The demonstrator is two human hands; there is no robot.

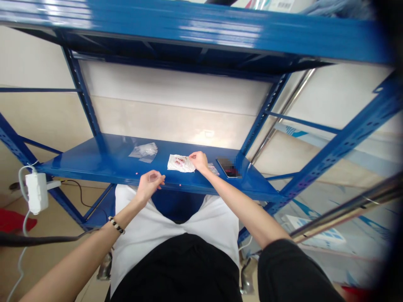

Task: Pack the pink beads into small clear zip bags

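My right hand (199, 161) is at the right edge of a crumpled white paper (188, 167), its fingertips pinched together. Whether they grip the paper or a small piece is too small to see. Several tiny reddish and dark pieces (180, 160) lie on the paper. Over the shelf's front edge, my left hand (150, 183) is held with curled fingers. What it holds, if anything, I cannot make out. One pink bit (137, 173) rests left of that hand, another pink bit (180, 185) at the front edge to its right.
Clear plastic bags (145, 151) lie on the blue shelf (116, 165), left of the paper. A phone (228, 167) and a small printed packet (213, 168) are at the right. An upper shelf (201, 27) hangs overhead. A white power strip (37, 193) is by the left post.
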